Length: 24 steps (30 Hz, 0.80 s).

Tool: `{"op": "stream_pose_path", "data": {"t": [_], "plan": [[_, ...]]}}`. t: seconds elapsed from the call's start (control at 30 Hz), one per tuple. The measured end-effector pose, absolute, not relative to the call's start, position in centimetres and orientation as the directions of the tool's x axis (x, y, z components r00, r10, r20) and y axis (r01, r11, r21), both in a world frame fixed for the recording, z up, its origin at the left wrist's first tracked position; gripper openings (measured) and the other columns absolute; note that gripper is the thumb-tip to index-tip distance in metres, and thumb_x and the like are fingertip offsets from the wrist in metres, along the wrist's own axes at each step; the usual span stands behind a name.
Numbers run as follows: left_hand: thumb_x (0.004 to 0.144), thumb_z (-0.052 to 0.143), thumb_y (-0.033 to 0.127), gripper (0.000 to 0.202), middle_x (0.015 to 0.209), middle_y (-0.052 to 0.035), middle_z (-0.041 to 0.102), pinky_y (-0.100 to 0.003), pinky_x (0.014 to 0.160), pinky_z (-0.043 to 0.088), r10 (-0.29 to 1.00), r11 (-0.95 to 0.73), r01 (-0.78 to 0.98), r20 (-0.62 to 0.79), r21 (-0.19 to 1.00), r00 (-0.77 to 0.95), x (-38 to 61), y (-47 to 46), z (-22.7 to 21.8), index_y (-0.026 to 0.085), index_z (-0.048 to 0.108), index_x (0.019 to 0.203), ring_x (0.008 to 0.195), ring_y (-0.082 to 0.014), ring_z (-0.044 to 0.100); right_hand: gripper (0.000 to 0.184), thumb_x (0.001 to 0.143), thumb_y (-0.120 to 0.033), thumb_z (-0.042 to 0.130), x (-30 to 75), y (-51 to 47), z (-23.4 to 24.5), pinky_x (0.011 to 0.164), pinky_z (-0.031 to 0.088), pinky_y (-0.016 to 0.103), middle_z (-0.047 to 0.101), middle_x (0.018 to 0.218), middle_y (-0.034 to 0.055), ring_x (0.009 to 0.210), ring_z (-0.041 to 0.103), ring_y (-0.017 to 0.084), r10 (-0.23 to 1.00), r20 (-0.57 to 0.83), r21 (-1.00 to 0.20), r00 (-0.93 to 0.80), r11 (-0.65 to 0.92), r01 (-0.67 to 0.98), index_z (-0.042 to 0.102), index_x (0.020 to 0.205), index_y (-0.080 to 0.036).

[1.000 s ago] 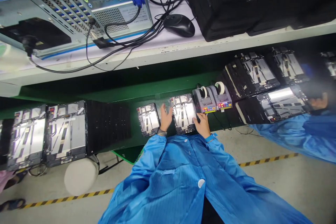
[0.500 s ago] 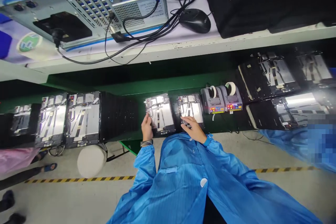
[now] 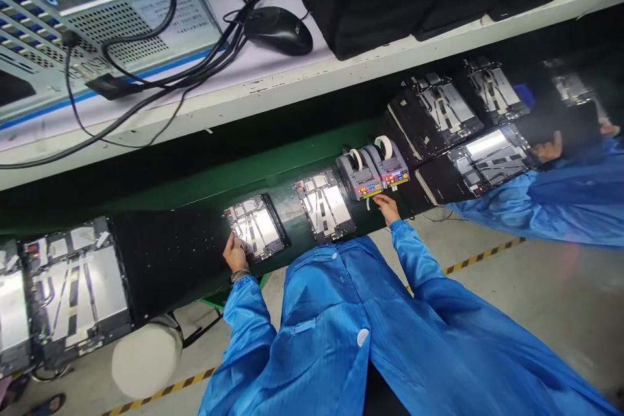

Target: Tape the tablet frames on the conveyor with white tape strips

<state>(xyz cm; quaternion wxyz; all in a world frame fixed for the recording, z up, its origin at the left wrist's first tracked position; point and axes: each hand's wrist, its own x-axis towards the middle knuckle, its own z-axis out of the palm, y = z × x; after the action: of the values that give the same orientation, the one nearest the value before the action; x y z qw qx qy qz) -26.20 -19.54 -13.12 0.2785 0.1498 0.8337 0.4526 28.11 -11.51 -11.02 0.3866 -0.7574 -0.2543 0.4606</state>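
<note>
In the head view, my left hand (image 3: 236, 253) grips the left edge of an opened tablet (image 3: 254, 229), whose silver battery cells and dark flex cables are exposed. A second opened tablet (image 3: 324, 208) lies to its right, with neither hand on it. My right hand (image 3: 387, 209) reaches, fingers extended, to the front of the left tape dispenser (image 3: 359, 174). A short strip of tape (image 3: 368, 204) hangs there, just left of my fingertips; contact is unclear. Beside it stands another tape dispenser (image 3: 389, 162) with a white roll.
A row of dark panels (image 3: 166, 266) and a larger-looking opened tablet (image 3: 73, 286) are at left. More opened tablets (image 3: 492, 156) lie right, by a co-worker's hand (image 3: 548, 148). A shelf (image 3: 273, 104) above carries a computer (image 3: 117, 26), mouse (image 3: 279, 30) and cables.
My right hand has moved from the right tablet to the dispenser's front. My left hand still holds the left tablet's edge. The view has shifted right and tilted.
</note>
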Motion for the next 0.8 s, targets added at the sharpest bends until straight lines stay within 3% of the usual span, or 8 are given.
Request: {"op": "stream_pose_path", "data": {"t": [0.13, 0.23, 0.43, 0.57, 0.67, 0.73, 0.8], "plan": [[0.081, 0.064, 0.022, 0.037, 0.106, -0.0075, 0.077, -0.044, 0.107, 0.052, 0.474, 0.515, -0.009, -0.294, 0.857, -0.830, -25.6, -19.7, -12.8, 0.014, 0.076, 0.115, 0.111, -0.0230, 0.070, 0.059, 0.050, -0.058, 0.087, 27.2, -12.1, -11.8, 0.080, 0.049, 0.035, 0.076, 0.085, 0.0101, 0.088, 0.068, 0.025, 0.756, -0.576, -0.800, 0.310, -0.600, -0.022, 0.075, 0.087, -0.015], [0.084, 0.063, 0.024, 0.033, 0.108, -0.0090, 0.077, -0.043, 0.106, 0.053, 0.483, 0.507, -0.020, -0.303, 0.862, -0.821, -25.3, -19.4, -12.8, 0.014, 0.076, 0.113, 0.114, -0.0228, 0.069, 0.061, 0.046, -0.059, 0.090, 27.0, -12.7, -12.7, 0.073, 0.048, 0.031, 0.074, 0.076, 0.0066, 0.078, 0.067, 0.020, 0.732, -0.601, -0.788, 0.322, -0.611, -0.081, 0.076, 0.085, -0.014], [0.082, 0.067, 0.026, 0.033, 0.100, -0.0062, 0.075, -0.044, 0.100, 0.056, 0.486, 0.535, 0.004, -0.303, 0.845, -0.820, -25.3, -18.7, -13.1, 0.015, 0.073, 0.113, 0.104, -0.0194, 0.071, 0.055, 0.049, -0.057, 0.089, 26.9, -13.8, -12.8, 0.058, 0.043, 0.025, 0.066, 0.063, 0.0011, 0.058, 0.057, 0.012, 0.704, -0.583, -0.793, 0.404, -0.602, -0.095, 0.074, 0.080, -0.015], [0.085, 0.064, 0.026, 0.030, 0.110, -0.0093, 0.071, -0.043, 0.098, 0.056, 0.481, 0.562, 0.095, -0.231, 0.822, -0.846, -25.4, -18.7, -11.7, 0.015, 0.071, 0.111, 0.101, -0.0199, 0.069, 0.052, 0.053, -0.057, 0.087, 27.3, -14.6, -10.7, 0.055, 0.041, 0.025, 0.063, 0.061, 0.0004, 0.056, 0.054, 0.012, 0.703, -0.576, -0.785, 0.416, -0.619, -0.041, 0.074, 0.080, -0.014], [0.089, 0.062, 0.031, 0.030, 0.116, -0.0105, 0.070, -0.040, 0.095, 0.057, 0.610, 0.506, 0.247, -0.140, 0.827, -0.780, -23.6, -17.9, -10.2, 0.017, 0.071, 0.114, 0.101, -0.0203, 0.068, 0.046, 0.066, -0.058, 0.080, 26.2, -13.5, -7.9, 0.058, 0.043, 0.026, 0.063, 0.062, 0.0006, 0.060, 0.056, 0.014, 0.814, -0.527, -0.802, 0.244, -0.571, 0.175, 0.075, 0.082, -0.015], [0.092, 0.061, 0.034, 0.031, 0.115, -0.0098, 0.071, -0.038, 0.093, 0.057, 0.759, 0.419, 0.290, -0.156, 0.861, -0.632, -20.9, -16.6, -9.5, 0.018, 0.071, 0.116, 0.100, -0.0203, 0.069, 0.040, 0.077, -0.055, 0.073, 23.8, -11.4, -5.8, 0.063, 0.045, 0.025, 0.067, 0.069, 0.0023, 0.065, 0.059, 0.015, 0.877, -0.481, -0.822, 0.012, -0.455, 0.343, 0.075, 0.085, -0.016], [0.093, 0.061, 0.035, 0.030, 0.114, -0.0093, 0.073, -0.037, 0.093, 0.056, 0.867, 0.355, 0.276, -0.205, 0.893, -0.454, -17.6, -14.8, -9.2, 0.019, 0.072, 0.116, 0.100, -0.0201, 0.069, 0.031, 0.083, -0.046, 0.070, 20.1, -8.4, -4.0, 0.070, 0.048, 0.025, 0.074, 0.080, 0.0047, 0.075, 0.065, 0.016, 0.859, -0.457, -0.825, -0.229, -0.314, 0.470, 0.076, 0.086, -0.016]]}}
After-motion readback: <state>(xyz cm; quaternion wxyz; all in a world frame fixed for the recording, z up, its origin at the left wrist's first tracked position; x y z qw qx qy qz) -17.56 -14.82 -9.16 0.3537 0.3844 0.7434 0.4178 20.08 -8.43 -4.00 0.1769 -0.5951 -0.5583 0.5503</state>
